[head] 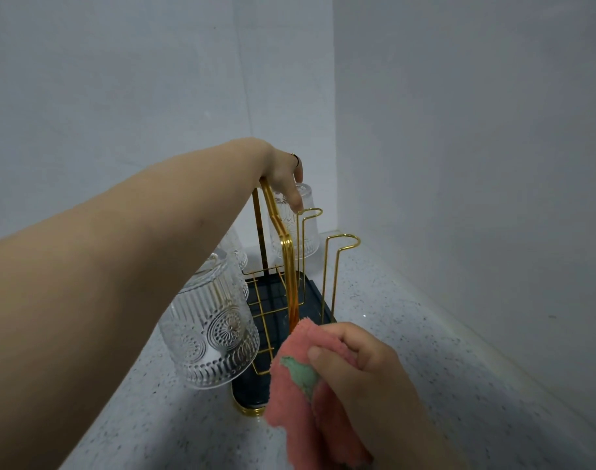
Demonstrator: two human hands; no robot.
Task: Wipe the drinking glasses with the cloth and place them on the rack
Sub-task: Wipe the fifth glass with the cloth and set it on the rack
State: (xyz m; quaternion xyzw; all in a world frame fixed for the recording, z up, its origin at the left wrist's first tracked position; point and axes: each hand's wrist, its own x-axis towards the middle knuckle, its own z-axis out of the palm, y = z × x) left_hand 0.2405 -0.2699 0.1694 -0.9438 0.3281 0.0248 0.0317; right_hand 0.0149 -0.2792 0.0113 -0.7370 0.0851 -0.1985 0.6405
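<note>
Your left hand (pixel 282 168) grip holds the far glass (pixel 311 232), upturned over a rack (pixel 287 262) post. Right hand (pixel 367 368) grip pinches the cloth (pixel 289 385). Ribbed glass looks rigid, fragile, slick: take the sidewall.

Plain pale grey walls (pixel 120 79) meet in a corner just beyond the left grip (pixel 283 173), while a white, dark-speckled table (pixel 425 334) runs beneath the right grip (pixel 367 368) to the right-hand wall, softly lit.
</note>
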